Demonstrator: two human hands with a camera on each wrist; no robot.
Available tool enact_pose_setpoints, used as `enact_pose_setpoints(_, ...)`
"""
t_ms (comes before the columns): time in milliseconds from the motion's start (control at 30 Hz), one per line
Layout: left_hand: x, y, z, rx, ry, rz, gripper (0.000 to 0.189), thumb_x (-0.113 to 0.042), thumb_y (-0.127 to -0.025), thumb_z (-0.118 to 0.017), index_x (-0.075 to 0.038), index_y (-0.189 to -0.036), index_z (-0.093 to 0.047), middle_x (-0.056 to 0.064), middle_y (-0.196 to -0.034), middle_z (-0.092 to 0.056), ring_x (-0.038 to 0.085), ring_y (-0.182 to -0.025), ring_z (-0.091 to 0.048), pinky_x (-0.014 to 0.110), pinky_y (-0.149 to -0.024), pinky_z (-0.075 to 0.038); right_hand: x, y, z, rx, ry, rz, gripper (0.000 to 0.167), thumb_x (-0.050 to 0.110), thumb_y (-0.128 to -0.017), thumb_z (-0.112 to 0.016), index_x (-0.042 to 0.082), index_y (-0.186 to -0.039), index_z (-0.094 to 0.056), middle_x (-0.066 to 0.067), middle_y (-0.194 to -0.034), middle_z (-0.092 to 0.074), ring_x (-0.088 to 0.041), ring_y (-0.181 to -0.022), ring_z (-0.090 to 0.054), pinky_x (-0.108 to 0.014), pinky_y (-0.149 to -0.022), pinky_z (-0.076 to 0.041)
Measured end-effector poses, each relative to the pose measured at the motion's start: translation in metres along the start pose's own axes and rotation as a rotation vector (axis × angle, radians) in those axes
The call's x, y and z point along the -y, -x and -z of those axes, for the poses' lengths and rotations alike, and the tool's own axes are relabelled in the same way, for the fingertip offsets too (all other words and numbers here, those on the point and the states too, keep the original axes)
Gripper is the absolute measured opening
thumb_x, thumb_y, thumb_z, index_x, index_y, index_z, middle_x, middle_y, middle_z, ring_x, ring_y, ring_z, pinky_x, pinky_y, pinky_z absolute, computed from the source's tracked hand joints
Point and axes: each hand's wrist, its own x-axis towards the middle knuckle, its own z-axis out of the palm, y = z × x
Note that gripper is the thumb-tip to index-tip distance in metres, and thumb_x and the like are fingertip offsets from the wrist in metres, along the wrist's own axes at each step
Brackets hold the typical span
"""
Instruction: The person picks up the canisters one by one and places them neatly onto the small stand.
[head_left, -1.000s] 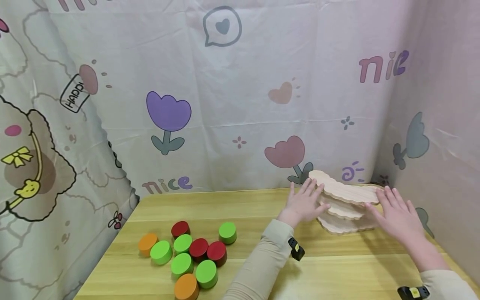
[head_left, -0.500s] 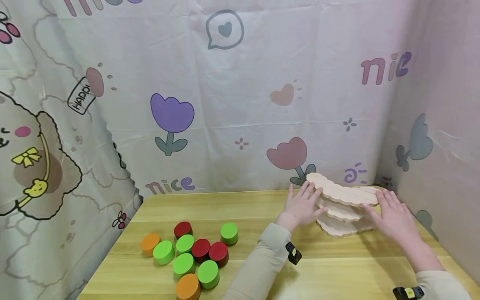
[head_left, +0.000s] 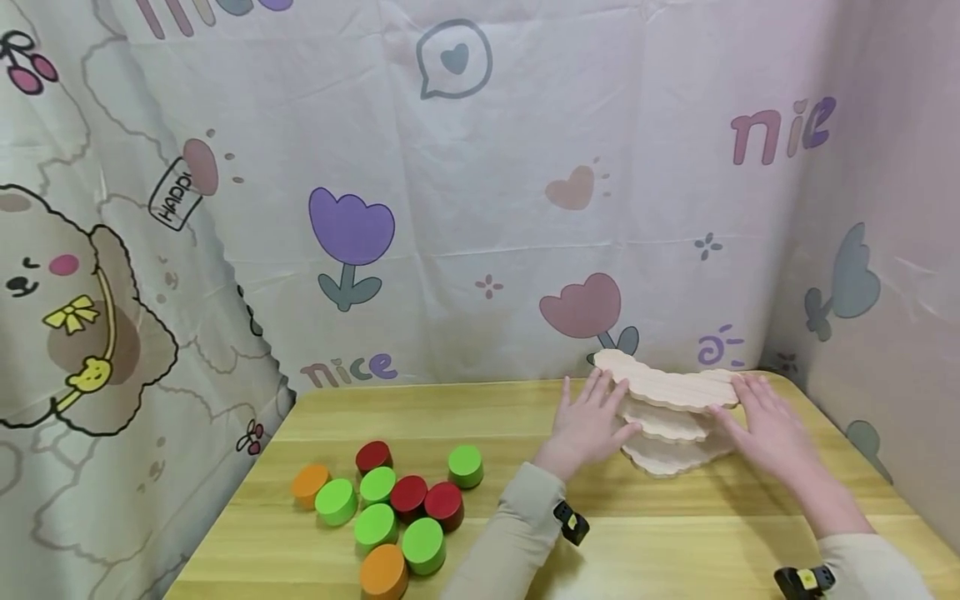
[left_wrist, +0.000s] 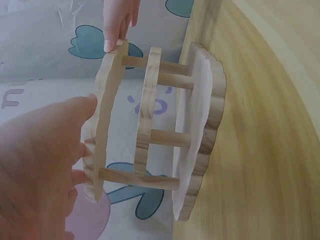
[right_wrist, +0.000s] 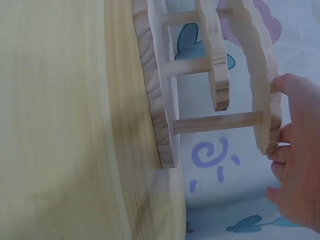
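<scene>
A pale, unpainted three-tier wooden stand (head_left: 671, 387) with scalloped edges stands on the table at the right. Round dowels (left_wrist: 170, 137) join its boards, as the left wrist view shows. My left hand (head_left: 587, 427) holds the left end of the top board, thumb at the near edge and fingertips at the end. At the opposite end, my right hand (head_left: 776, 429) grips the same board, its thumb (right_wrist: 284, 82) on the near edge and fingers around the corner. The lowest board (right_wrist: 167, 145) appears to rest on the tabletop.
Several short round blocks lie grouped on the left of the wooden table (head_left: 622, 567): green (head_left: 423, 546), red (head_left: 408, 497) and orange (head_left: 384, 572). A printed curtain (head_left: 465, 208) hangs right behind the table, and more cloth hangs along both sides.
Both hands have moved left together with the stand, its top board shifting left against the printed flower behind. The head view has turned slightly left. The round blocks stay put on the table.
</scene>
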Motion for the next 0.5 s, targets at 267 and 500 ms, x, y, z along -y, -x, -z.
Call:
enact_pose_setpoints(267,0.016,0.016,0.005,-0.021,0.024,0.019,0.069,-0.069,-0.096,-0.019,-0.035,-0.156,-0.01,-0.006,-0.165,-0.007,0.014,-0.154,-0.002,0.052,-0.121,-0.006,0.013,-0.011,-0.009,-0.005,-0.026,0.031,0.076,0.044,-0.101,-0.042,-0.01,-0.15,-0.019,-0.037,-0.153,-0.014,-0.051,-0.146,-0.008,-0.068,-0.11,-0.012)
enact_pose_setpoints(500,0.031,0.032,0.003,-0.032,0.022,0.047,0.071,-0.068,-0.096,-0.022,-0.032,-0.156,-0.013,-0.004,-0.165,-0.009,0.016,-0.154,-0.003,0.054,-0.121,-0.007,0.027,-0.018,-0.019,0.003,-0.056,0.064,0.074,0.042,-0.101,-0.046,-0.01,-0.148,-0.023,-0.037,-0.152,-0.018,-0.054,-0.143,-0.014,-0.066,-0.111,-0.013)
